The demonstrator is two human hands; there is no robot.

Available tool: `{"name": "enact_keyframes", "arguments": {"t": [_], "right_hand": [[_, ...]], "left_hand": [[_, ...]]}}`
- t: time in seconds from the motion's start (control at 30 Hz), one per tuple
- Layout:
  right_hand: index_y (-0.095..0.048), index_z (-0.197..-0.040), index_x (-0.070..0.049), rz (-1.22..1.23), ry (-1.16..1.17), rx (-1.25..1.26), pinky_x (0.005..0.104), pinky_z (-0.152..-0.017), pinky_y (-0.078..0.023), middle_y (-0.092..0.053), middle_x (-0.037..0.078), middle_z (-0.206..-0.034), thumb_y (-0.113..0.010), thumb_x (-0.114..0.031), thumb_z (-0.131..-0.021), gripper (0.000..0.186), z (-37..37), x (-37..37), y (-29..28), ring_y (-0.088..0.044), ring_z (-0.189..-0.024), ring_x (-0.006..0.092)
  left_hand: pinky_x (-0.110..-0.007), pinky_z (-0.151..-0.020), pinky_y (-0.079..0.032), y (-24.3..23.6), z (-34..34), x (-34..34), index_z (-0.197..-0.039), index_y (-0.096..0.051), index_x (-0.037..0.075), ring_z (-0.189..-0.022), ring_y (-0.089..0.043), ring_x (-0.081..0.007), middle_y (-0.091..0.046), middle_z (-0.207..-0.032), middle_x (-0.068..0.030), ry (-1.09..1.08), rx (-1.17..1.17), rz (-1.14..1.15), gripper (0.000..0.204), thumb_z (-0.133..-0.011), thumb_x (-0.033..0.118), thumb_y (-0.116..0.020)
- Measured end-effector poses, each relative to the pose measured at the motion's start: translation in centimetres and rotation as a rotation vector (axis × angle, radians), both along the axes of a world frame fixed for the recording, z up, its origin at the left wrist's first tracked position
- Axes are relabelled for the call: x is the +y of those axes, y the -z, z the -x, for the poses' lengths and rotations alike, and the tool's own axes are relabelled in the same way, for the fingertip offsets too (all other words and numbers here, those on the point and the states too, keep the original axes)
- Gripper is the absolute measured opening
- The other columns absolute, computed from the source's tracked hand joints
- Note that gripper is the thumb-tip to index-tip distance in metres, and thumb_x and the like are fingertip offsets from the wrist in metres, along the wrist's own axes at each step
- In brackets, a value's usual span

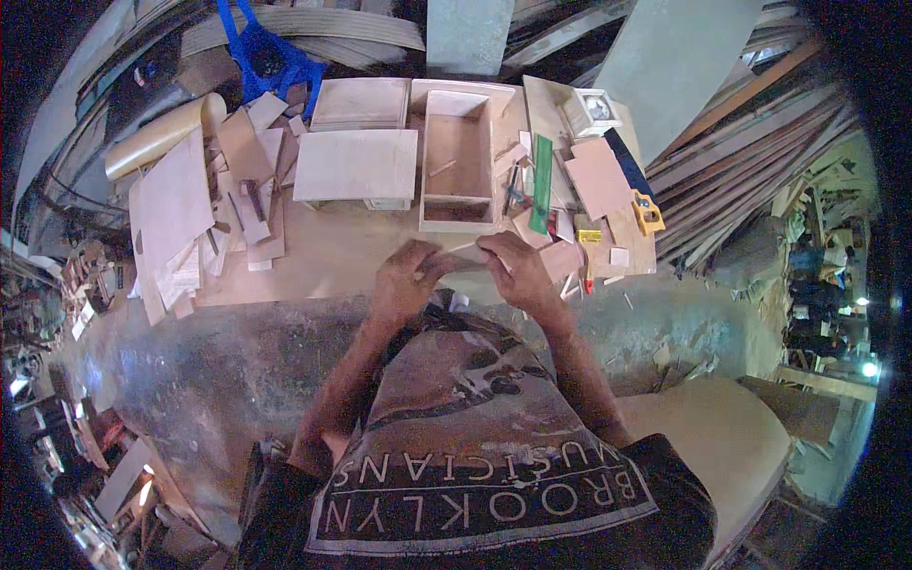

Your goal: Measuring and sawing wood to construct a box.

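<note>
My left hand [407, 275] and my right hand [519, 270] are raised over the near edge of the workbench. Between them they pinch a small thin flat piece [464, 256], pale on top and darker below; whether it is wood or sandpaper I cannot tell. My fingers are closed on its two ends. Just beyond lies an open wooden box frame [482, 123] with a long compartment and a short one at its near end. Left of the frame stands a small pale wooden cabinet [355, 163], with a flat wooden panel [361, 103] behind it.
A green strip [541, 180], a yellow-handled tool [648, 213] and a yellow block [589, 236] lie right. Wood offcuts [171, 204] and a dark-headed tool [253, 204] cover the left. A blue plastic chair [266, 62] and stacked boards [750, 161] stand around the workbench [323, 256].
</note>
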State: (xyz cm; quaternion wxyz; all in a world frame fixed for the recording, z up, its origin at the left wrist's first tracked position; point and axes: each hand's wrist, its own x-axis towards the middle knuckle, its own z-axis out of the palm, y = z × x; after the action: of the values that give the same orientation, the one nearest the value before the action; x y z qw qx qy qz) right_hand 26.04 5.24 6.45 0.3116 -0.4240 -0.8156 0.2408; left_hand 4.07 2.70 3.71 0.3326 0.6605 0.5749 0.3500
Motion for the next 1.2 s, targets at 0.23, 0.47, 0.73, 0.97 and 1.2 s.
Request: {"name": "enact_keyframes", "arguments": {"t": [0.23, 0.47, 0.73, 0.97, 1.2], "right_hand": [[-0.060, -0.103, 0.002, 0.306, 0.009, -0.147, 0.0390, -0.081, -0.050, -0.065, 0.019, -0.099, -0.069, -0.019, -0.082, 0.030, -4.4, -1.2, 3.0, -0.064, -0.092, 0.0345], [-0.063, -0.104, -0.003, 0.520, 0.060, -0.236, 0.0418, -0.078, -0.050, -0.066, 0.017, -0.094, -0.068, -0.026, -0.082, 0.032, -13.6, -1.7, 12.0, -0.064, -0.087, 0.0341], [-0.045, -0.133, -0.009, 0.081, 0.534, -0.577, 0.0464, -0.080, -0.052, -0.062, 0.022, -0.109, -0.073, -0.036, -0.076, 0.069, -8.5, 2.8, 9.5, -0.062, -0.099, 0.0393], [-0.033, -0.144, -0.012, 0.294, 0.634, -0.570, 0.0503, -0.088, -0.050, -0.050, 0.030, -0.125, -0.062, -0.044, -0.084, 0.075, -8.4, 5.2, 14.2, -0.058, -0.107, 0.0428], [-0.042, -0.139, -0.006, 0.122, 0.553, -0.050, 0.0433, -0.080, -0.053, -0.058, 0.024, -0.114, -0.068, -0.025, -0.079, 0.068, -9.7, 5.4, 14.2, -0.063, -0.096, 0.0374]], "left_hand": [[-0.030, -0.070, -0.052, 5.8, 0.7, -1.1, -0.108, -0.059, -0.003, -0.084, -0.064, -0.0179, -0.065, -0.094, -0.0100, 0.122, -0.378, 0.245, 0.024, -0.091, 0.014, -0.061], [-0.033, -0.075, -0.057, 9.4, 3.9, -0.4, -0.110, -0.055, -0.002, -0.088, -0.062, -0.0162, -0.060, -0.101, -0.0088, 0.128, -0.294, 0.462, 0.025, -0.094, 0.017, -0.059], [-0.034, -0.078, -0.057, 11.3, 5.9, -1.9, -0.111, -0.053, 0.000, -0.098, -0.059, -0.0186, -0.057, -0.105, -0.0099, -0.185, -0.767, 0.567, 0.025, -0.095, 0.019, -0.056], [-0.039, -0.080, -0.056, 11.1, 4.6, -3.9, -0.116, -0.053, 0.003, -0.099, -0.059, -0.0205, -0.058, -0.113, -0.0085, -0.163, -0.399, 0.312, 0.026, -0.096, 0.019, -0.053], [-0.043, -0.083, -0.054, 9.7, 3.0, -4.6, -0.120, -0.053, 0.004, -0.102, -0.058, -0.0209, -0.058, -0.115, -0.0071, -0.311, -0.845, 0.557, 0.029, -0.097, 0.020, -0.053]]}}
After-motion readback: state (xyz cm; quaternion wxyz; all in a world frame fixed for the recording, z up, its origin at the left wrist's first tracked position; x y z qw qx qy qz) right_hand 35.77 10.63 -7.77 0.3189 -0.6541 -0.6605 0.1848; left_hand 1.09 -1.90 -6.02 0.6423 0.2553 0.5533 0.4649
